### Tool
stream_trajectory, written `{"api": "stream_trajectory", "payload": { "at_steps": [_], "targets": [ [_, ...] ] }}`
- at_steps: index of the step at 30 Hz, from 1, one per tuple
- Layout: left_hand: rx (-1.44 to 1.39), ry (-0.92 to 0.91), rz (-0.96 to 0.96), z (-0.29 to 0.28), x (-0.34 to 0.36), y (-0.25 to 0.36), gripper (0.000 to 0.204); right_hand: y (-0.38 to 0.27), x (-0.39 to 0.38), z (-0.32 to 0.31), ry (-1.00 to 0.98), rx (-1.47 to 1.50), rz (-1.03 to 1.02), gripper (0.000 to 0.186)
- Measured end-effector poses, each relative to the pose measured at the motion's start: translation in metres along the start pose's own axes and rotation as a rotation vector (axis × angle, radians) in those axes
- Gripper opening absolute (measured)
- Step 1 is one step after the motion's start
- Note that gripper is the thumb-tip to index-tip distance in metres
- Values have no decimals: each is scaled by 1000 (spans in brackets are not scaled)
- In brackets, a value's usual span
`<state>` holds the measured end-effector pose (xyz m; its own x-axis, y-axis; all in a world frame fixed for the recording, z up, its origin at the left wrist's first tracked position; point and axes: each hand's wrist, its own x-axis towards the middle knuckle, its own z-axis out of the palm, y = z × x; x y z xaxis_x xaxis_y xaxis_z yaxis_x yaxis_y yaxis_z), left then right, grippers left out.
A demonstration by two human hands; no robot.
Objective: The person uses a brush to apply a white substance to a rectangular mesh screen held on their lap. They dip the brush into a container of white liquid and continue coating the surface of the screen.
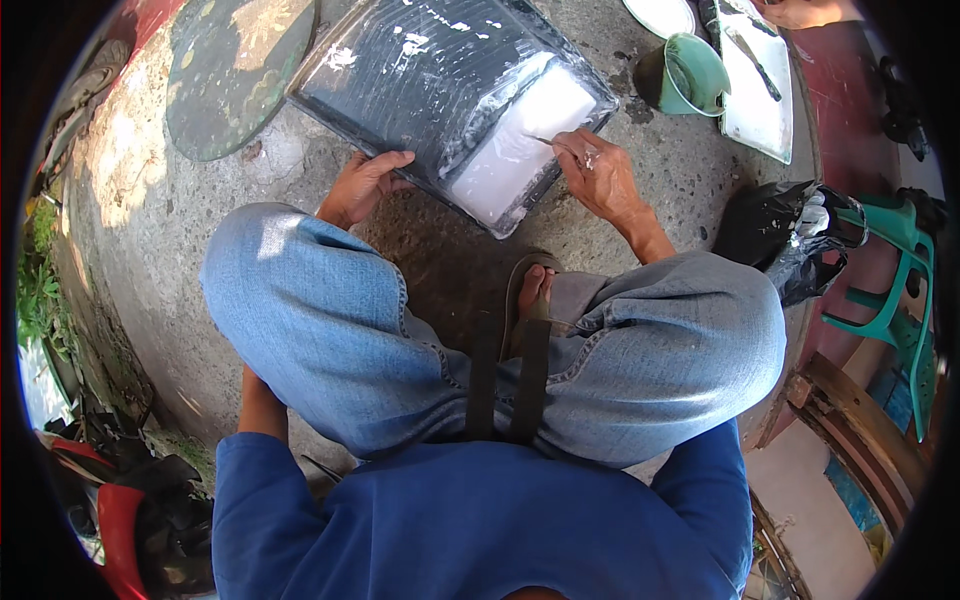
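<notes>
On the concrete ground (650,190) in front of our knees sits a dark ribbed panel (430,75) with a white patch. Our left hand (362,187) grips its near edge, while our right hand (598,175) fingers pinch a thin stick (545,141) against the white. Green cup (695,75) nearby.

It was an outdoor yard workplace, rough and sunlit. The ground (690,180) was cracked concrete, with a round metal cover (235,70) set in it. Beside that cover lay weeds (40,280) along the edge. Farther from it stood a green plastic chair (895,270), a green mug (695,75) and a black bag (775,225).
</notes>
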<state>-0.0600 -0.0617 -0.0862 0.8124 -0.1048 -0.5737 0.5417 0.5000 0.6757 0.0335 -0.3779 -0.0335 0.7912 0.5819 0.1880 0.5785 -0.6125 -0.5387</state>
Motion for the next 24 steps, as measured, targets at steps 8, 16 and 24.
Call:
{"api": "stream_trajectory", "payload": {
  "at_steps": [8,16,24],
  "targets": [
    [8,-5,13,10,-3,3,18,50,30,-13,178,-149,52,13],
    [-12,19,-5,5,-3,2,35,35,-4,-11,104,136,256,18],
    [30,25,35,11,-1,0,37,22,-36,18,-178,445,526,22]
  ]
}}
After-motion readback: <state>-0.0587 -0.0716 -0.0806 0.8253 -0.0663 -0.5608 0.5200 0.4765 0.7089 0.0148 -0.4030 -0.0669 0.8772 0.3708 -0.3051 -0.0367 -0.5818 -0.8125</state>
